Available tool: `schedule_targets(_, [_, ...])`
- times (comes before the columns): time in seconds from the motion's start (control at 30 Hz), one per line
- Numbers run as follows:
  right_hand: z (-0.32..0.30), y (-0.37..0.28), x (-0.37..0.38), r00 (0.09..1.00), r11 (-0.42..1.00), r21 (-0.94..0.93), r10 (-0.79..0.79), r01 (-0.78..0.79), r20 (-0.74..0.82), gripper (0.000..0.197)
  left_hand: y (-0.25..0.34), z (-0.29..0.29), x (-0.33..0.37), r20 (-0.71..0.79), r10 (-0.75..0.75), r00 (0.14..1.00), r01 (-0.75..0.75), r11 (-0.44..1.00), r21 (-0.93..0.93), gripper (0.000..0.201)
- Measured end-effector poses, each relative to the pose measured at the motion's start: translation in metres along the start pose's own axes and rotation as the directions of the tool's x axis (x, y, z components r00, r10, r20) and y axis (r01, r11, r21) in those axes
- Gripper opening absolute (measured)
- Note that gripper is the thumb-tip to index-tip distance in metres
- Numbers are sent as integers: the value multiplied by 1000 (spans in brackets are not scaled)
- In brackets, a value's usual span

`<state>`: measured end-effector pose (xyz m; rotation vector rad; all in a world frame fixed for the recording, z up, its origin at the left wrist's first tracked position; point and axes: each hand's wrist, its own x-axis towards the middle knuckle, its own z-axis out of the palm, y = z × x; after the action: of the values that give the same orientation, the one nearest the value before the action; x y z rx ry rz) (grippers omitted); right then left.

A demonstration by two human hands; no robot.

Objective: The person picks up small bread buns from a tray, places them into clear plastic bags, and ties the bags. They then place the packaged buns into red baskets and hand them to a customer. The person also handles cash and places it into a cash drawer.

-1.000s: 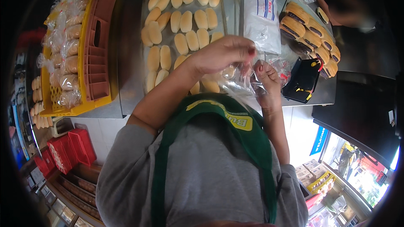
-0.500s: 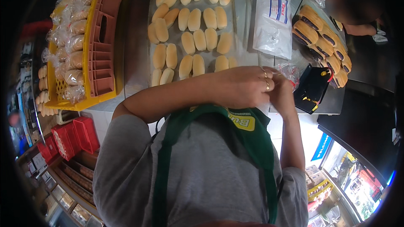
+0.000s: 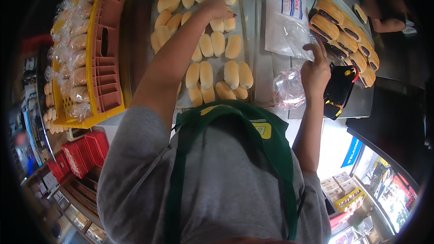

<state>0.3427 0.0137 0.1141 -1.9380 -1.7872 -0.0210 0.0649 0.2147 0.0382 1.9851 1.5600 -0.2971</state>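
My left hand [image 3: 217,10] reaches across the metal tray [image 3: 248,7] and lies over bread rolls in its far part. One fingertip shows; most of the fingers are hidden, so its grip is unclear. Pale golden elongated rolls [image 3: 205,74] rest on the tray in pairs and small rows. To the right, my right hand [image 3: 316,68] is raised with fingers bent but apart, by the lower corner of a clear-white plastic pack [image 3: 285,31] with a printed label. Nothing shows in it. Next to its wrist lies a crumpled clear plastic bag [image 3: 289,89] with red marks.
At left stands a yellow crate [image 3: 118,104] of bagged bread, beside a brown crate wall [image 3: 106,70]. Rolls with dark filling [image 3: 346,36] are piled at right, near a black tape dispenser-like box [image 3: 338,88]. Another person's arm [image 3: 386,25] shows at far right.
My hands, which were together at the table's near right, are now apart. The left moved far over the tray; the right moved up beside the plastic pack. The whole view shifted slightly.
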Motion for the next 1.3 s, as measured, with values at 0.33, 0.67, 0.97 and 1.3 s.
schedule_targets(0.33, [20,-9,11,996,998,-54,48,-44,69,39,22,10,-98,-305,133,943,-260,866,-428,36])
schedule_targets(0.67, [21,-56,8,986,914,383,-161,132,46,54,104,60,-159,-748,344,567,-738,616,-276,36])
schedule_targets(0.97, [27,-75,-13,976,875,468,-192,124,102,70,111,81,-132,-594,64,802,-585,288,-758,33])
schedule_targets(1.3, [51,-67,10,946,877,406,-314,256,81,81,86,69,-118,-279,67,958,-224,-433,-873,33])
